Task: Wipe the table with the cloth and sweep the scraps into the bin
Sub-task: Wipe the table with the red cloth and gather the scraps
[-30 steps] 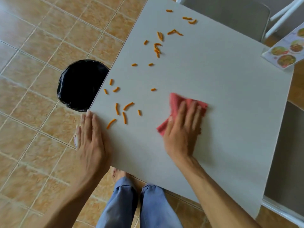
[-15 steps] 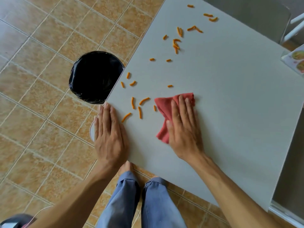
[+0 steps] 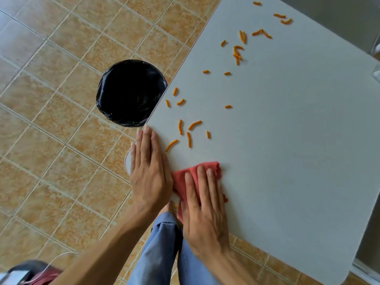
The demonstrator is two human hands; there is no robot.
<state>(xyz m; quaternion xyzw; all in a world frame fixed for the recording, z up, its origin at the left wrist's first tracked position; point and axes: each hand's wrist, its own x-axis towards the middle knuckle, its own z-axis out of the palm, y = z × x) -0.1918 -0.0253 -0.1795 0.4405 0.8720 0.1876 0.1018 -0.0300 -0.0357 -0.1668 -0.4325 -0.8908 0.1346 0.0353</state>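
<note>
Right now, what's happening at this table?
A person is wiping the table. The right hand presses a red cloth flat near the table's corner, and the left hand lies flat at the edge. Orange scraps are scattered ahead of the cloth. A bin stands on the floor by that edge.

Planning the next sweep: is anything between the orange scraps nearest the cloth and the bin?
Nothing visible blocks them. The scraps lie on bare table near the edge, with the bin just beyond and below it. The left hand rests flat on that edge, nearer the person than the bin.
</note>
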